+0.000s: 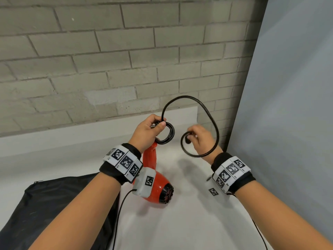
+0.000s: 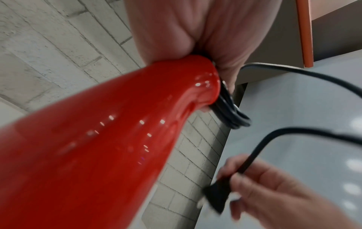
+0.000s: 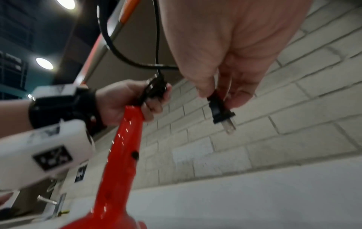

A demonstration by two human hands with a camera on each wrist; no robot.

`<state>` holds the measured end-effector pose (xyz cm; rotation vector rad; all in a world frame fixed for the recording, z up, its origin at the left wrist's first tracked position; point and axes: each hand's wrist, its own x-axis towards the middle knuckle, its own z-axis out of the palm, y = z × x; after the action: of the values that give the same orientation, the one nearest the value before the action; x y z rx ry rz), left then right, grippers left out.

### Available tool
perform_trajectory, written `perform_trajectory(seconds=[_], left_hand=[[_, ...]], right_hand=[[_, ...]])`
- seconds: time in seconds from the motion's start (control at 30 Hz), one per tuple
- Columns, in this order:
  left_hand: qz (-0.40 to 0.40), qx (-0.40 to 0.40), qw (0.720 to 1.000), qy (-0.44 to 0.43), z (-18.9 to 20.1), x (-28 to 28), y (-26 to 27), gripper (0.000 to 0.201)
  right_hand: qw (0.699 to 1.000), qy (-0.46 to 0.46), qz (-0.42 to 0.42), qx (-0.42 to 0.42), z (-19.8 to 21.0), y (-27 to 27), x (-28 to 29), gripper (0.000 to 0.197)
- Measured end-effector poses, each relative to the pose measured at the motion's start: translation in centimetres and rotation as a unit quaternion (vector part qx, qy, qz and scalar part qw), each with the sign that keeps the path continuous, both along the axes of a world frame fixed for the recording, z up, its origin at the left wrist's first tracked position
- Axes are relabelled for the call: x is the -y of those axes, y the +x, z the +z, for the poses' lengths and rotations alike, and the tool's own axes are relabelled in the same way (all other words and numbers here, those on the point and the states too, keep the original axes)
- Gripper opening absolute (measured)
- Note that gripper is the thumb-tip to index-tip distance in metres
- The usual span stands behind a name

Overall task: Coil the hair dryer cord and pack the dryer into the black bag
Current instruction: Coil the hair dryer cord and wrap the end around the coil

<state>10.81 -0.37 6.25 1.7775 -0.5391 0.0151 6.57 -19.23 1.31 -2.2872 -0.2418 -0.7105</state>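
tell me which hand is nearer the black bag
Left. The left hand grips the coiled cord at the dryer's handle, above and just right of the black bag; the right hand pinches the plug farther right.

Both forearms raised; left hand [image 1: 150, 129] in a closed grip, right hand [image 1: 201, 139] pinching.

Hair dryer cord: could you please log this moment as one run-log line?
stage: coiling | left hand: holds coils at dryer handle end | right hand: pinches plug | black bag: on table, dryer outside
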Motion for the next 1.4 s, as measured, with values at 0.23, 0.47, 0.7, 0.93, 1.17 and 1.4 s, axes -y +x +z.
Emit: perform_trajectory(seconds=[0.23,0.47,0.7,0.93,1.17,1.4], left_hand=[[0.016,0.006,1.000,-0.002,-0.2,0.2,0.7,0.011],[-0.018,0.001,1.000,-0.007,-0.3,0.7,0.5,0.014],[-0.020,-0.023,1.000,-0.002,0.0,0.3,0.7,0.014],[-0.078,-0.018,0.997,0.013,0.0,0.9,-0.7,0.013],[-0.083,-0.063,0.994,-0.013,0.2,-0.1,-0.2,0.013],[-0.066,-0.078,0.993,-0.067,0.5,-1.7,-0.2,0.025]], right_hand=[[0.978,0.121,0.050,0.161,3.6,-2.6,-3.1,0.015],[0.990,0.062,-0.013,0.126,3.4,-2.3,-6.0,0.005],[0.997,0.011,-0.010,0.081,3.2,-2.2,-7.2,0.005],[0.988,0.097,-0.082,0.090,2.6,-0.8,-7.0,0.021],[0.988,0.080,0.072,-0.111,2.0,-0.5,-4.9,0.013],[0.863,-0.162,-0.127,-0.460,-5.3,-0.2,0.7,0.030]])
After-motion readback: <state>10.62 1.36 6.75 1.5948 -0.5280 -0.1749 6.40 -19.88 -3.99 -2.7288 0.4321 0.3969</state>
